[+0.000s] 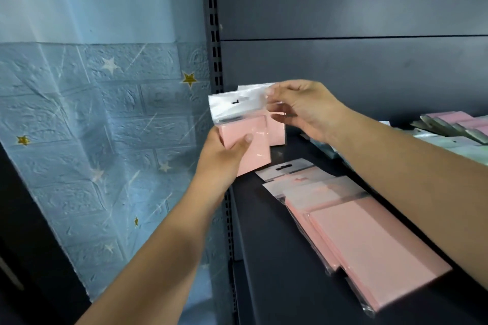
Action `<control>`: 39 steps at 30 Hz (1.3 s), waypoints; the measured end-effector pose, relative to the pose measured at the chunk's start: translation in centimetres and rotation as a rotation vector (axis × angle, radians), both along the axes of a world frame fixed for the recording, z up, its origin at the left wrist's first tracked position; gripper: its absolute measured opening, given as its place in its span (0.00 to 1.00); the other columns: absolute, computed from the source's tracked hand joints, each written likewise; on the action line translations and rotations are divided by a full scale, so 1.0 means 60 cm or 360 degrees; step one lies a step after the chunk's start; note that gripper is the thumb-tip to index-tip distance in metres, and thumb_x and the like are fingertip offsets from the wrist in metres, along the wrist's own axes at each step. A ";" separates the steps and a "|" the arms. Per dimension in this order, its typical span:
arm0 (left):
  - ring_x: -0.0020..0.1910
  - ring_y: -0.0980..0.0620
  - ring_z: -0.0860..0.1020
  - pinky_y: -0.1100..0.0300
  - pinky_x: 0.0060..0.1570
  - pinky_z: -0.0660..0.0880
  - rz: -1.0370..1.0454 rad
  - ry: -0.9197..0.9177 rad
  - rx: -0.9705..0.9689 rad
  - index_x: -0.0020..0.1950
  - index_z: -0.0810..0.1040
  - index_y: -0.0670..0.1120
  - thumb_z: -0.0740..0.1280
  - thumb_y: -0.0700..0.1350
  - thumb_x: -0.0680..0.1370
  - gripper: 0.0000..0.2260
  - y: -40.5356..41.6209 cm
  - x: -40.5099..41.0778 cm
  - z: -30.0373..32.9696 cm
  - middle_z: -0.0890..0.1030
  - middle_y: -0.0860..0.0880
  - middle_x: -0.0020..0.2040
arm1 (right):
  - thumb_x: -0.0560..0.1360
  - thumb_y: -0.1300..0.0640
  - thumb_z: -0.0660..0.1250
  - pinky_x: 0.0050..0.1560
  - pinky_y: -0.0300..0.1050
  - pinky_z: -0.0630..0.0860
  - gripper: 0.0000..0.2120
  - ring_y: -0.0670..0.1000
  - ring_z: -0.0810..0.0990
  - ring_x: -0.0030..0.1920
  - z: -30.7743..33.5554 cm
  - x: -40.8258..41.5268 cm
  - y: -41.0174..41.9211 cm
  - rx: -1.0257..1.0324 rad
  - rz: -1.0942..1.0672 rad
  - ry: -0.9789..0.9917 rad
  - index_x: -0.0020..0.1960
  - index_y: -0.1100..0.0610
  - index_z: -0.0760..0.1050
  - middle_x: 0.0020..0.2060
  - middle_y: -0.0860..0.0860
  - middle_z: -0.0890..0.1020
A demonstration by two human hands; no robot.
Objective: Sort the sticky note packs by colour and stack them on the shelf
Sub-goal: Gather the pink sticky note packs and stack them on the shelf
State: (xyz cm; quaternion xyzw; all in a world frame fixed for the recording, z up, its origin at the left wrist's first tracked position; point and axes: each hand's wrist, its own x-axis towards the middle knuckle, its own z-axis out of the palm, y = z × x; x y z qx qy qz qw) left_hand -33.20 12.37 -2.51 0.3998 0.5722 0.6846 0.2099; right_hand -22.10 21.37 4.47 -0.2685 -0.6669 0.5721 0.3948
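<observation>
From the head camera: two pink sticky note packs held up in front of the dark shelf back panel [343,68], each sealed in a clear sleeve with a white header strip. Nearer pack [245,134] gripped at its lower left corner by the left hand [224,158], thumb curled over the pink face, fingers hidden behind; long axis roughly upright, header strip on top, whole pack leaning slightly leftward at the top. Second pack [277,126] just behind and to the right, overlapped by the first, also upright, its header pinched between thumb and fingertips of the right hand [298,111], the remaining fingers loosely spread. Both packs clear of the shelf [277,258], above its left end beside the slotted upright [214,34]. Lower right, on the dark shelf surface, a fanned pile of pink packs [364,240] lying flat, overlapping one another, long axes running diagonally from the near right to the far left, header strips toward the back panel. Farther right along the shelf, partly hidden behind the right forearm, more packs [454,129] lying in a loose row, pale pink on top and pale green or white beneath; exact colours hard to tell. Left of the shelving, blue brick-patterned wall covering [92,113] with stars.
</observation>
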 end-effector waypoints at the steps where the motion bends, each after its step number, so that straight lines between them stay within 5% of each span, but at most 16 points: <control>1: 0.45 0.58 0.77 0.61 0.48 0.75 0.0034 -0.0062 0.0039 0.54 0.70 0.48 0.68 0.42 0.75 0.11 -0.001 -0.004 -0.003 0.78 0.55 0.46 | 0.74 0.60 0.67 0.47 0.40 0.77 0.05 0.46 0.77 0.36 0.000 0.008 0.006 0.0036 -0.0029 -0.0229 0.40 0.56 0.75 0.36 0.50 0.78; 5: 0.43 0.60 0.77 0.65 0.42 0.74 0.0081 -0.0242 0.0129 0.47 0.70 0.52 0.68 0.39 0.75 0.10 -0.006 -0.021 -0.009 0.78 0.56 0.45 | 0.74 0.56 0.68 0.47 0.44 0.74 0.07 0.49 0.74 0.40 -0.013 0.033 0.020 -0.0006 -0.0026 -0.1259 0.41 0.58 0.73 0.40 0.53 0.75; 9: 0.45 0.59 0.78 0.63 0.44 0.74 0.0056 -0.0279 0.0150 0.51 0.71 0.51 0.68 0.39 0.75 0.10 -0.006 -0.022 -0.011 0.79 0.55 0.47 | 0.74 0.55 0.69 0.49 0.45 0.73 0.15 0.52 0.74 0.42 -0.015 0.035 0.023 -0.0143 -0.0030 -0.1607 0.54 0.64 0.73 0.48 0.59 0.73; 11: 0.46 0.58 0.78 0.62 0.45 0.74 0.0052 -0.0273 0.0148 0.51 0.71 0.51 0.68 0.39 0.75 0.10 -0.007 -0.021 -0.012 0.79 0.55 0.48 | 0.74 0.56 0.69 0.42 0.43 0.74 0.16 0.51 0.74 0.39 -0.017 0.034 0.024 -0.0138 -0.0007 -0.1719 0.57 0.62 0.71 0.44 0.58 0.73; 14: 0.47 0.58 0.78 0.62 0.46 0.75 0.0045 -0.0257 0.0140 0.52 0.71 0.51 0.68 0.40 0.75 0.10 -0.008 -0.020 -0.015 0.80 0.55 0.48 | 0.73 0.59 0.69 0.30 0.38 0.73 0.08 0.49 0.72 0.33 -0.018 0.037 0.029 -0.0170 0.0047 -0.1776 0.43 0.60 0.70 0.36 0.56 0.74; 18: 0.46 0.60 0.78 0.64 0.44 0.73 0.0035 -0.0283 0.0155 0.50 0.71 0.52 0.68 0.40 0.75 0.10 -0.007 -0.021 -0.015 0.79 0.55 0.48 | 0.73 0.63 0.68 0.21 0.30 0.68 0.09 0.43 0.71 0.20 -0.015 0.046 0.030 -0.0210 0.0117 -0.1722 0.35 0.59 0.73 0.20 0.50 0.75; 25: 0.52 0.55 0.78 0.59 0.52 0.74 0.0098 -0.0310 0.0145 0.61 0.71 0.47 0.68 0.40 0.75 0.16 -0.006 -0.020 -0.020 0.80 0.53 0.53 | 0.68 0.53 0.74 0.25 0.37 0.61 0.16 0.47 0.62 0.30 -0.036 0.015 0.014 -0.0035 -0.0021 -0.1877 0.34 0.56 0.68 0.31 0.50 0.66; 30: 0.52 0.54 0.79 0.55 0.55 0.75 0.0122 -0.0423 0.0178 0.58 0.72 0.46 0.67 0.38 0.75 0.13 -0.013 -0.023 -0.020 0.80 0.53 0.50 | 0.70 0.57 0.72 0.29 0.37 0.62 0.11 0.47 0.64 0.32 -0.039 0.011 0.018 -0.0010 0.0045 -0.1686 0.35 0.55 0.70 0.31 0.49 0.70; 34: 0.54 0.51 0.80 0.48 0.61 0.74 0.0103 -0.0487 0.0167 0.59 0.74 0.47 0.67 0.40 0.76 0.12 -0.015 -0.030 -0.022 0.81 0.50 0.53 | 0.73 0.62 0.67 0.36 0.41 0.74 0.08 0.49 0.75 0.33 -0.019 0.024 0.017 -0.0195 0.0181 -0.1061 0.36 0.57 0.72 0.33 0.51 0.77; 39: 0.59 0.49 0.76 0.46 0.64 0.70 0.0072 -0.0300 0.0080 0.52 0.72 0.54 0.67 0.63 0.70 0.17 -0.011 -0.019 -0.015 0.79 0.51 0.58 | 0.74 0.64 0.66 0.33 0.40 0.80 0.07 0.46 0.80 0.26 -0.006 0.027 0.020 -0.0289 0.0133 -0.0141 0.38 0.56 0.72 0.26 0.49 0.82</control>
